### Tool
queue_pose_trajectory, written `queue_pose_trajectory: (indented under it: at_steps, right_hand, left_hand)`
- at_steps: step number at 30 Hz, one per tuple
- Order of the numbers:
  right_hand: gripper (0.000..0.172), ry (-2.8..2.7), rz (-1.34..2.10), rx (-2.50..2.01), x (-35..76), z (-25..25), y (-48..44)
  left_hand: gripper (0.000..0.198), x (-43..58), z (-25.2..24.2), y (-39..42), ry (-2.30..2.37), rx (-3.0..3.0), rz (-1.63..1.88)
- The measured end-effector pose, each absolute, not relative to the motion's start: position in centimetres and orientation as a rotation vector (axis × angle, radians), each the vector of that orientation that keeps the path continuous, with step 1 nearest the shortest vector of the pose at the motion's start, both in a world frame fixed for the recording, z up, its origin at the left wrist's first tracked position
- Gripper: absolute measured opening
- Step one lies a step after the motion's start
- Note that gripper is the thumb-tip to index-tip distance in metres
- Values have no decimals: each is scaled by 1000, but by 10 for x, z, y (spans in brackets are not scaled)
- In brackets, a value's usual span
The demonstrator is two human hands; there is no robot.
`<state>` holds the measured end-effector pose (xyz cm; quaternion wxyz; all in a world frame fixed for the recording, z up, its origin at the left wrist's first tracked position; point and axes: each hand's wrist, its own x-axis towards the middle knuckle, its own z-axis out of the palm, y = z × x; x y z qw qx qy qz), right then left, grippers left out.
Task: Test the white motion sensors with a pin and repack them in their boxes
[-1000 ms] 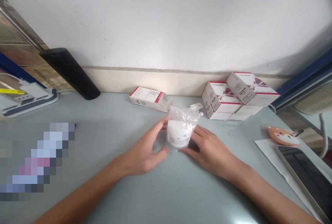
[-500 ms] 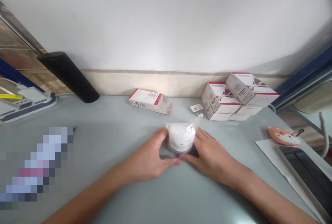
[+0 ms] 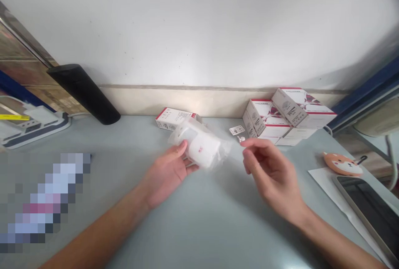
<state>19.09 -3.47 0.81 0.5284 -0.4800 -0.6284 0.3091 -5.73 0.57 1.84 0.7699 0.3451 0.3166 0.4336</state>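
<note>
A rounded white device (image 3: 204, 146), wrapped in a clear plastic bag (image 3: 223, 149), lies tilted in my left hand (image 3: 170, 171). My left thumb presses on its near side and the fingers reach underneath. A small red mark shows on the white surface. To the right of the bag is my right hand (image 3: 274, 177), its fingers curled and thumb and forefinger brought together. Whether those fingertips pinch the bag's thin edge cannot be made out. Just beyond them sits a small white piece (image 3: 241, 139) on the table. An opened red-and-white box (image 3: 171, 118) stands behind the bag, partly covered by it.
Stacked red-and-white boxes (image 3: 285, 115) stand at the back right, beside a small printed card (image 3: 237, 130). A phone (image 3: 364, 202), paper and an orange animal-face case (image 3: 343, 164) lie right. A black post (image 3: 84, 92), a power strip (image 3: 37, 125) and a blurred-out object (image 3: 46, 198) occupy the left.
The bagged device has been lifted off the table and tipped over to the left in my left hand. My right hand has come away from it, moving right and curling its fingers.
</note>
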Motion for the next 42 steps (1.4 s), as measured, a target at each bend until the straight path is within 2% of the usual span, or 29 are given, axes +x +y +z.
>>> queue_pose_trajectory:
  at_steps: [3,6,7,12,16,18,21,24,31,37,42]
  right_hand:
    - [24,-1460,862,-1136,191,8,-36]
    - [51,-1520,1157,-1111,184,4,-39]
    - [55,-1498,1233,-1113,180,2,-40]
    - [29,-1213,1266,-1060,170,4,-39]
    - [29,-1077,1377,-987,179,12,-31]
    - [27,-1013,1500,-943,185,15,-28]
    - [25,-934,1641,-909,191,16,-25]
    - [29,-960,1577,-954,194,15,-23]
    - [37,-1333,1159,-1182,190,12,-24]
    - [38,-1562,1106,-1343,195,10,-24]
    - [36,-1583,1221,-1158,201,16,-22]
  left_hand:
    - [47,-57,17,6,663,707,952]
    - [50,-53,10,2,654,761,899]
    - [53,-52,8,1,648,780,880]
    - [72,-48,9,-6,650,886,826]
    - [104,-48,7,-7,703,1157,891]
    - [97,-50,-1,-6,815,1444,972]
    - [62,-55,-12,-3,1071,1951,1154]
    - [48,-59,-12,-3,1083,2126,1166]
    - [43,-53,11,-11,1156,1643,879]
    - [78,-57,20,-4,1002,1140,609]
    - [64,-68,16,3,561,821,478]
